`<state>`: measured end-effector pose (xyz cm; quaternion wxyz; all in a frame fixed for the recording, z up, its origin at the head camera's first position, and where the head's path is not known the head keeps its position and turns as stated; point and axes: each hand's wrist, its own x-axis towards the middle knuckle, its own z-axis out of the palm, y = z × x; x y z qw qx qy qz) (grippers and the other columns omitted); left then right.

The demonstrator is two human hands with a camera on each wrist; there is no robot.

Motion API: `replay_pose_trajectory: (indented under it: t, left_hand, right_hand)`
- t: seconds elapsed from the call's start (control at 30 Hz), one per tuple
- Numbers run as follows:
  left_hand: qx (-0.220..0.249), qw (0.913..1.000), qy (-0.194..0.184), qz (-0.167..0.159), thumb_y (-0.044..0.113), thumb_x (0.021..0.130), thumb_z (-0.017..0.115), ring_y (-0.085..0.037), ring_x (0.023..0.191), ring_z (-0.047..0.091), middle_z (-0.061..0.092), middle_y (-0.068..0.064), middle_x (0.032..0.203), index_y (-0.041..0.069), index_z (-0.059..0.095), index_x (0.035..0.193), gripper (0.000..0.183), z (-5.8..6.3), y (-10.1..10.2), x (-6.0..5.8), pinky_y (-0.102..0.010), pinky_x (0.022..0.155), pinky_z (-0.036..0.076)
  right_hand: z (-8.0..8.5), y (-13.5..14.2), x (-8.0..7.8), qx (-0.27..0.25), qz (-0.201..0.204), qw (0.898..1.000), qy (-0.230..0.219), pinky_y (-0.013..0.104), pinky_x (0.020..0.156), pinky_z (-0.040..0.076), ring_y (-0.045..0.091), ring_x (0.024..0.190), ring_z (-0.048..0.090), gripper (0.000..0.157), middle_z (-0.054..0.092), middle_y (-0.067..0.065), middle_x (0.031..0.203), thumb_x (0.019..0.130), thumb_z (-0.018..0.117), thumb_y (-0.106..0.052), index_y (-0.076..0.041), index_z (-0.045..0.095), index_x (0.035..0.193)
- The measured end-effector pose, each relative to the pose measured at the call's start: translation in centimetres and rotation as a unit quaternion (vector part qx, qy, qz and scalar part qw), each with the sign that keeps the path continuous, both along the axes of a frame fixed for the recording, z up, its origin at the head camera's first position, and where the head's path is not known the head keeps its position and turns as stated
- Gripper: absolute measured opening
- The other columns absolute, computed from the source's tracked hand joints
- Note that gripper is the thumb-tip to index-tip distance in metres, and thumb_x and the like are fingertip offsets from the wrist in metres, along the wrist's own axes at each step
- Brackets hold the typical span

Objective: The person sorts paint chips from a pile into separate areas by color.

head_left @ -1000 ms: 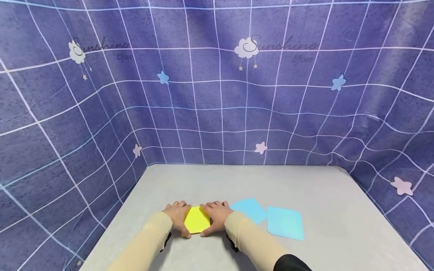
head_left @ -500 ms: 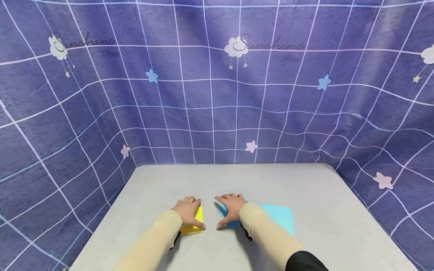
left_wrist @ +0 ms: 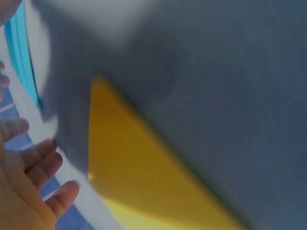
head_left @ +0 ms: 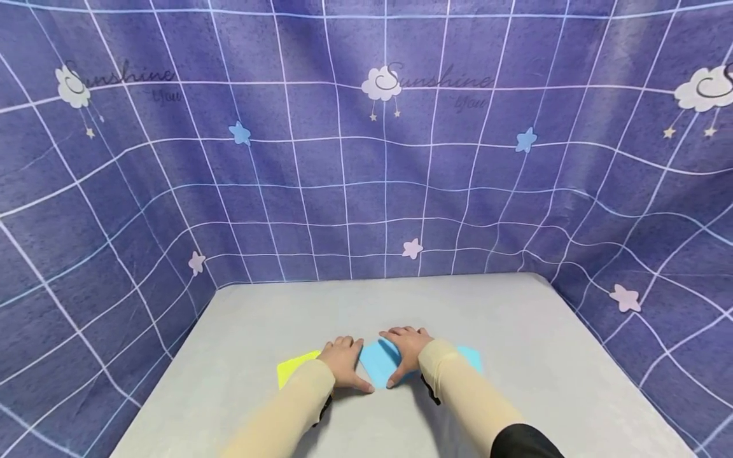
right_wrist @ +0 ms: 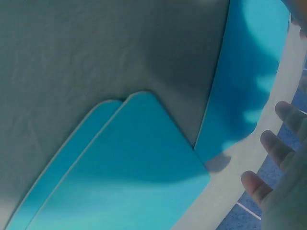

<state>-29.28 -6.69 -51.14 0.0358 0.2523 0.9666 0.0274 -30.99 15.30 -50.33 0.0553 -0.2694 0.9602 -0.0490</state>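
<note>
Blue piece [head_left: 378, 363] between left hand [head_left: 343, 363] and right hand [head_left: 410, 351]; contact unclear.

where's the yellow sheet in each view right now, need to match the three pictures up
Head: the yellow sheet is low, left of centre, partly hidden by the left sleeve.
Left wrist: the yellow sheet fills the lower middle, running off the bottom edge.
Right wrist: not in it.
Shared landmark: the purple gridded cloth, behind the table in head, lower left in left wrist, lower right in right wrist.
</note>
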Motion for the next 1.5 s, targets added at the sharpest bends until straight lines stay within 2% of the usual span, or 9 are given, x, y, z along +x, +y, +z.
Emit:
replay_pose_trajectory:
  t: [0.23,0.43,0.63,0.77,0.9,1.13,1.27,1.5]
  left_hand:
    - [0.014,0.9997,0.014,0.013,0.084,0.057,0.066,-0.032,0.12,0.045,0.048,-0.017,0.133,0.004,0.04,0.144,0.121,-1.6,1.6,0.2,-0.052,0.096,0.037]
    - [0.02,0.9998,0.002,0.004,0.081,0.064,0.065,-0.032,0.121,0.044,0.046,-0.015,0.135,0.005,0.039,0.146,0.115,-2.3,1.8,0.0,-0.052,0.096,0.036]
    - [0.045,0.9989,-0.008,-0.013,0.071,0.07,0.069,-0.031,0.121,0.044,0.047,-0.014,0.134,0.006,0.039,0.145,0.104,-1.9,1.9,0.1,-0.052,0.097,0.036]
    - [0.075,0.9968,-0.006,-0.027,0.068,0.068,0.073,-0.029,0.113,0.047,0.049,-0.014,0.125,0.006,0.04,0.144,0.104,-1.3,2.0,0.2,-0.05,0.094,0.039]
    - [0.095,0.9949,-0.005,-0.033,0.068,0.063,0.077,-0.026,0.103,0.048,0.047,-0.012,0.117,0.005,0.041,0.142,0.107,-1.3,2.0,0.1,-0.045,0.088,0.043]
    - [0.085,0.9955,-0.021,-0.037,0.076,0.051,0.077,-0.021,0.098,0.044,0.045,-0.007,0.113,0.008,0.04,0.144,0.121,-1.5,1.7,0.2,-0.041,0.084,0.043]
    - [0.089,0.9949,-0.022,-0.042,0.073,0.052,0.078,-0.021,0.097,0.043,0.046,-0.007,0.112,0.007,0.041,0.144,0.119,-1.5,1.8,0.0,-0.042,0.081,0.042]
    - [0.108,0.9932,-0.025,-0.035,0.063,0.056,0.082,-0.022,0.102,0.044,0.046,-0.007,0.116,0.008,0.039,0.145,0.113,-0.8,1.8,-0.8,-0.045,0.084,0.042]
  right_hand:
    - [0.2,-0.4,0.8,-0.005,0.012,1.0,-0.001,0.053,0.096,0.038,0.029,0.128,0.044,0.112,0.045,0.005,0.143,0.055,0.081,-0.069,-0.024,0.038,0.148]
    - [-0.4,-0.4,0.8,-0.009,0.006,1.0,-0.01,0.053,0.097,0.037,0.029,0.128,0.043,0.113,0.045,0.006,0.143,0.054,0.082,-0.067,-0.024,0.038,0.148]
    - [-0.8,-0.2,0.8,-0.013,0.002,1.0,-0.022,0.052,0.099,0.036,0.027,0.129,0.042,0.112,0.045,0.004,0.144,0.055,0.083,-0.066,-0.024,0.038,0.149]
    - [-0.8,-0.2,0.8,-0.017,0.009,1.0,-0.019,0.052,0.097,0.037,0.028,0.128,0.043,0.11,0.046,0.003,0.143,0.056,0.083,-0.065,-0.023,0.039,0.148]
    - [-0.7,-0.1,0.9,-0.012,0.011,1.0,-0.014,0.052,0.096,0.037,0.027,0.128,0.043,0.109,0.045,0.002,0.143,0.057,0.082,-0.065,-0.023,0.039,0.148]
    - [-0.9,0.1,1.0,-0.007,0.006,1.0,-0.016,0.053,0.098,0.035,0.027,0.131,0.04,0.109,0.043,0.003,0.146,0.059,0.079,-0.069,-0.022,0.037,0.149]
    - [-0.9,0.2,1.0,-0.006,0.001,1.0,-0.01,0.053,0.097,0.035,0.028,0.131,0.039,0.108,0.043,0.003,0.145,0.06,0.077,-0.071,-0.023,0.038,0.149]
    - [-0.5,0.2,0.6,-0.026,-0.014,1.0,-0.007,0.064,0.095,0.036,0.035,0.136,0.03,0.112,0.037,0.008,0.147,0.058,0.074,-0.076,-0.026,0.035,0.15]
